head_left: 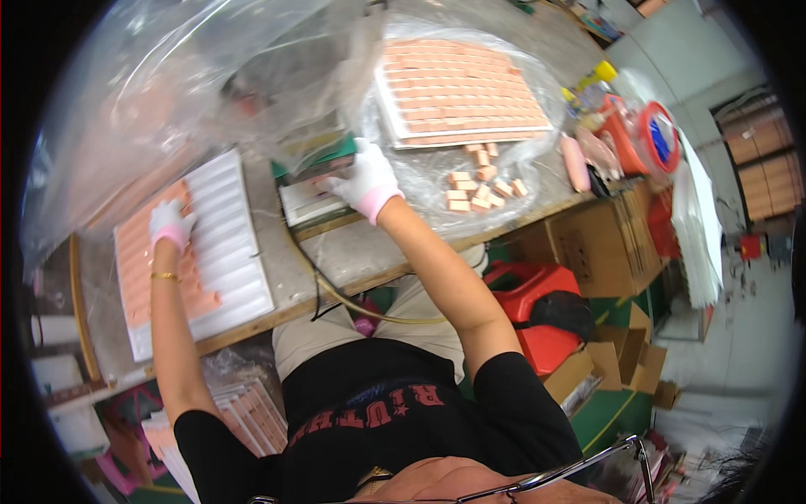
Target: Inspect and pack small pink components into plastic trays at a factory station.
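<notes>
My left hand [172, 223], in a white glove with a pink cuff, rests on peach-coloured blocks [138, 265] in a white ridged tray [220, 202]. Its fingers look slightly spread, though blurred, and I make out nothing in them. The blocks cover the tray's left part; bare white grooves show on its right. My right hand [369, 181], gloved alike, is at a small bench device with a green top edge [336, 151] and a pale plate [306, 202]. Its thumb reaches left over the plate, apart from the fingers, which lie by the green edge.
Another white tray [403, 130] full of peach blocks stands on clear plastic at the back, with several loose blocks [480, 191] before it. Plastic sheeting [193, 76] hangs at back left. A red container [655, 139] stands at the right. A hose [336, 294] crosses the bench edge.
</notes>
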The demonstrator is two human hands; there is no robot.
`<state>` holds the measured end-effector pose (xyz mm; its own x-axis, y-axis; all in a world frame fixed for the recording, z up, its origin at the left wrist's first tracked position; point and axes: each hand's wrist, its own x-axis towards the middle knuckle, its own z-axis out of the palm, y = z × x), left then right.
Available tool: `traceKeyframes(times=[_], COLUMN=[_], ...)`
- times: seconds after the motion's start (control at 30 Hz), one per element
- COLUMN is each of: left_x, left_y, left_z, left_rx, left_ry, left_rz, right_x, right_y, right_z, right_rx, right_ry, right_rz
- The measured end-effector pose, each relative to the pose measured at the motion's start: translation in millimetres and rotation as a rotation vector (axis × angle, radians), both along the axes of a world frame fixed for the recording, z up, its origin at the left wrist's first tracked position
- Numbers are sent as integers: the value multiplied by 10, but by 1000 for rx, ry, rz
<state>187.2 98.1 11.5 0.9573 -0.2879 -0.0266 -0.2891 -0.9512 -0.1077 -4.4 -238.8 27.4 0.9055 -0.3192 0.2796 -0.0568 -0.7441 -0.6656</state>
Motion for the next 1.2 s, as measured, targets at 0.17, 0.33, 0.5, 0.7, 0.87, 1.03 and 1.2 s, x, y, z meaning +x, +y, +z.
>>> traceKeyframes(times=[0.17, 0.33, 0.5, 0.7, 0.87, 1.03, 1.2], left_x=[172, 206, -11, -238, -873, -1421, -1670], left_y=[130, 117, -50, -216, -829, -1333, -1696], left_z=[-42, -84, -21, -199, 69, 45, 4], left_rx=[-136, -161, -355, -1198, -1325, -1406, -1311], left_ry=[16, 13, -259, 121, 461, 666, 794], left_rz=[-128, -169, -190, -39, -173, -288, -260], right_x=[-460, -807, -772, -778, -763, -731, -653], right_y=[-1177, -2081, -2210, -1975, -1480, -1070, -66], right_z=[-110, -101, -146, -185, -193, 43, 163], right_rx=[-160, -282, -161, -132, 60, -294, 856], right_ry=[-7, 455, 618, 567, 376, 21, -128], right_rz=[-373, -780, -804, -553, -284, -97, 139])
